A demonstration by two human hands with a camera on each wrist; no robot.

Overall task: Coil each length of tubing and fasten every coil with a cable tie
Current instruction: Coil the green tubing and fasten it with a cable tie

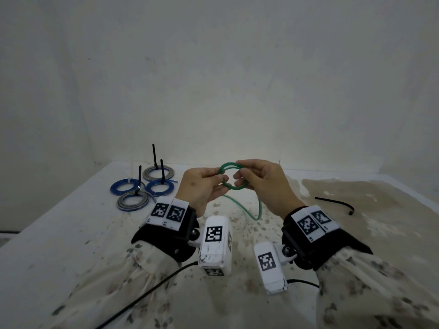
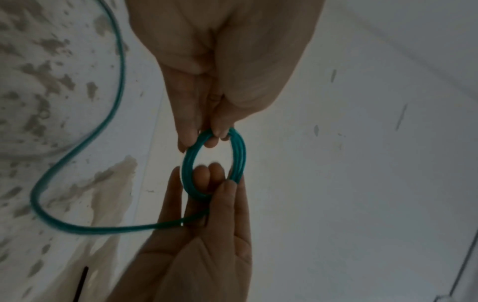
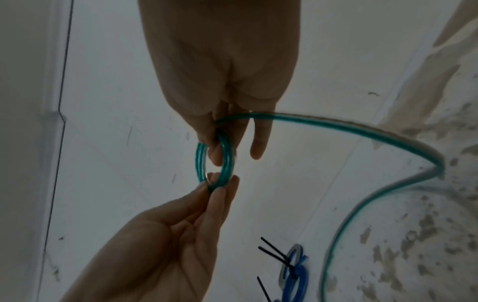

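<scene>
1. Two hands share the green coil [image 1: 234, 176], held up above the table [image 1: 71, 233] between them: your left hand [image 1: 202, 186] pinches its left rim with fingers curled, and your right hand [image 1: 263, 184] pinches the right rim.
2. Its loose tail [image 1: 247, 210] drops from the coil's lower edge, sags toward you, then climbs back to your right hand, so that hand is nearer for winding.
3. One spare cable tie [image 1: 337, 204] lies on the table to your right, lengthwise left to right, well apart.
4. Four tied coils [image 1: 145, 188] sit far left.
</scene>
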